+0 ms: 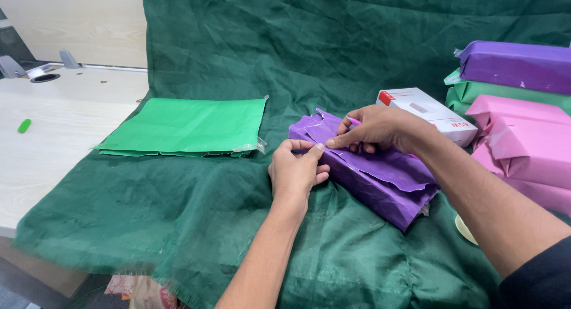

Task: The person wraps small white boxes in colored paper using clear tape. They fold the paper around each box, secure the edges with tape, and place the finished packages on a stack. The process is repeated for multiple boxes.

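Mid-wrap, I'd say: the purple parcel (380, 178) lies on the green cloth (196, 226), at 3 o'clock from the green sheets (184, 127). The left hand (295, 171) pinches its near edge; the right hand (380, 129) presses the fold, gripping something thin and pink. Sealing that flap seems next.

Long purple paper-wrapped package (380, 181) at centre; white-and-red cardboard box (425, 111) behind it; purple (517, 65), green (505, 93) and pink wrapped parcels (526, 148) stacked far right.

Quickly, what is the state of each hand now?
Left hand: closed, pinching the purple wrapped box.
Right hand: closed, pressing the purple paper, pink object between fingers.
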